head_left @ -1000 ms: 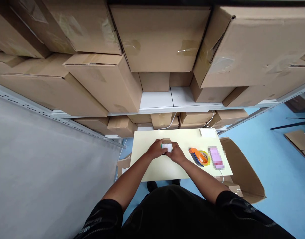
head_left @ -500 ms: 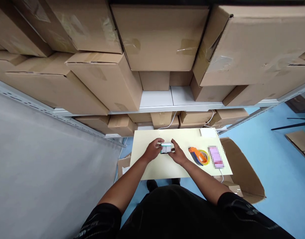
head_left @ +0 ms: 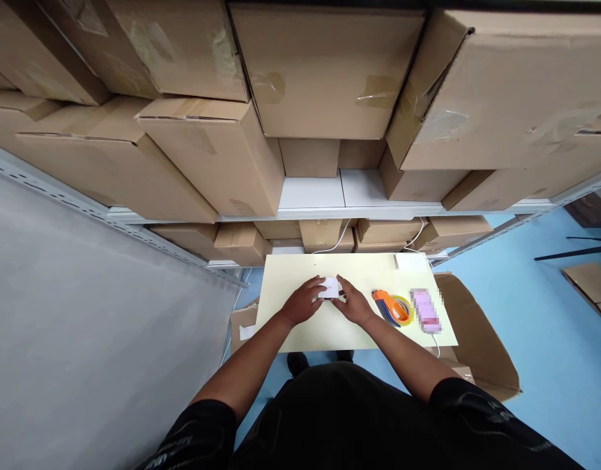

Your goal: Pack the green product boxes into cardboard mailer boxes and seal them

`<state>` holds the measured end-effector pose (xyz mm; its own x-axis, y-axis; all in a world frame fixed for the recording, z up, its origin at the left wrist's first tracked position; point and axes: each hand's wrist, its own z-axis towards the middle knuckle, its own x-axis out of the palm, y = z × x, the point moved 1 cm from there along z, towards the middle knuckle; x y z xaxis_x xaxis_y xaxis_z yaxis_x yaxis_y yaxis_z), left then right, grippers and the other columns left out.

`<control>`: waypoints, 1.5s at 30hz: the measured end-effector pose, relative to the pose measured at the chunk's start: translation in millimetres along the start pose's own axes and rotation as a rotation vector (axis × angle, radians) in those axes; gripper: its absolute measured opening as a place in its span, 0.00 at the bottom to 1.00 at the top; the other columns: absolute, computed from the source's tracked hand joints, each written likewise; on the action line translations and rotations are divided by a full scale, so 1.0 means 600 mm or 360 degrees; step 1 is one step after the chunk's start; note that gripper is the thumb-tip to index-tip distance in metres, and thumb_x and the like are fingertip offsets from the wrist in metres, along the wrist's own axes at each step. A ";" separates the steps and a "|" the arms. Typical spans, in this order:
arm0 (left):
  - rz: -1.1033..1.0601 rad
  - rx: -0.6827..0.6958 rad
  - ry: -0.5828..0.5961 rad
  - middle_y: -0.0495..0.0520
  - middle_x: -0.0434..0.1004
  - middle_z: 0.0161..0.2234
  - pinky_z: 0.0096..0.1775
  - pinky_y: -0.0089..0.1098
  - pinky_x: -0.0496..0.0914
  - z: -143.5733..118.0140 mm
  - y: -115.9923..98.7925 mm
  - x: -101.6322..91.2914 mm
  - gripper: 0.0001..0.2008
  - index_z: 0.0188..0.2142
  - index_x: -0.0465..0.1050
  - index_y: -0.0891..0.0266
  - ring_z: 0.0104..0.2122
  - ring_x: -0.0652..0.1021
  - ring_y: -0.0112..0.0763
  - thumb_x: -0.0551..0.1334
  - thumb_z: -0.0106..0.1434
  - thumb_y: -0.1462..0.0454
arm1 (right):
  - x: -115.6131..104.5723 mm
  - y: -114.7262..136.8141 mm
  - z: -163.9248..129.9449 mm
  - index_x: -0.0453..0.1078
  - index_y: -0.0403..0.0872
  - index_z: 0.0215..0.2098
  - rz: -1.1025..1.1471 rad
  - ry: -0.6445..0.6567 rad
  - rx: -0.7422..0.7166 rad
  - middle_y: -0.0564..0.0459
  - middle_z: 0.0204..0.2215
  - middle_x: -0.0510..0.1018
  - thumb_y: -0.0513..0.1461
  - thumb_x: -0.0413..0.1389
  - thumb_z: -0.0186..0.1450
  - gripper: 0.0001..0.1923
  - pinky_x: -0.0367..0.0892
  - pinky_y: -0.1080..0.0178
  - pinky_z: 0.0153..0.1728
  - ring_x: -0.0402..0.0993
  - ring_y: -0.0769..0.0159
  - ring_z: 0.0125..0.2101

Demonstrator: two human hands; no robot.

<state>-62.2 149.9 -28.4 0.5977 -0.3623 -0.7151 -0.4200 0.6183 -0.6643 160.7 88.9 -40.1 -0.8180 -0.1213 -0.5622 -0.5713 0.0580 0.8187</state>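
Note:
A small white box [head_left: 328,288] with a faint reddish mark on its top is held over the pale table [head_left: 285,271]. My left hand [head_left: 304,300] grips its left side, with fingertips lying on the top face. On the opposite side, my right hand [head_left: 353,301] has thumb and fingers closed around the edge. The underside of the box and whatever is inside it are hidden.
Right of my hands lie an orange tape dispenser [head_left: 392,307] with yellow tape and a blurred pink item [head_left: 426,310]. A white block [head_left: 411,262] sits at the back edge. Shelves with cardboard boxes [head_left: 324,72] overhang the table; an open carton [head_left: 481,333] stands at right.
The small box showed a green edge and pale inner flaps before; now a plain white top faces up. My left hand's fingers have moved onto that top.

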 end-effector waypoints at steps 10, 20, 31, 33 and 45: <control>0.0124 0.0124 -0.0002 0.59 0.67 0.68 0.67 0.51 0.67 -0.016 0.003 -0.003 0.20 0.63 0.71 0.58 0.70 0.65 0.43 0.58 0.73 0.64 | -0.003 0.004 0.009 0.51 0.57 0.75 0.0098 0.0018 0.0021 0.41 0.69 0.64 0.49 0.58 0.70 0.39 0.77 0.49 0.45 0.79 0.57 0.45; 0.0035 -0.0034 -0.0004 0.57 0.67 0.68 0.68 0.47 0.66 -0.008 0.005 -0.011 0.20 0.63 0.71 0.57 0.68 0.68 0.39 0.57 0.75 0.60 | -0.005 0.005 0.019 0.51 0.54 0.75 0.0118 0.0062 0.0044 0.40 0.70 0.61 0.53 0.54 0.72 0.37 0.76 0.48 0.49 0.78 0.57 0.46; -0.0051 0.0022 0.0051 0.56 0.66 0.69 0.68 0.50 0.66 -0.007 0.009 -0.005 0.22 0.64 0.71 0.55 0.68 0.67 0.41 0.59 0.71 0.66 | 0.003 -0.001 0.019 0.48 0.56 0.75 0.0046 -0.0012 0.0069 0.41 0.69 0.63 0.46 0.56 0.71 0.39 0.75 0.46 0.51 0.77 0.56 0.47; -0.0064 0.0018 0.0055 0.57 0.65 0.69 0.68 0.50 0.65 -0.009 0.003 -0.003 0.24 0.64 0.70 0.55 0.69 0.67 0.42 0.59 0.70 0.67 | 0.000 0.007 0.021 0.47 0.55 0.76 -0.0048 -0.0038 0.0004 0.41 0.71 0.60 0.45 0.58 0.69 0.41 0.71 0.44 0.57 0.73 0.52 0.56; -0.1283 -0.1659 -0.0371 0.63 0.80 0.48 0.47 0.47 0.80 -0.049 0.027 0.054 0.22 0.47 0.71 0.61 0.48 0.83 0.44 0.58 0.68 0.45 | -0.025 0.022 0.061 0.66 0.53 0.63 -0.0261 -0.0045 0.0181 0.45 0.57 0.70 0.39 0.67 0.55 0.38 0.73 0.51 0.49 0.76 0.54 0.45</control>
<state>-69.8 128.0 -68.7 0.9816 -0.1803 -0.0633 -0.1561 -0.5654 -0.8099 162.6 127.7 -25.2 -0.7141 -0.1104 -0.6913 -0.6995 0.1515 0.6984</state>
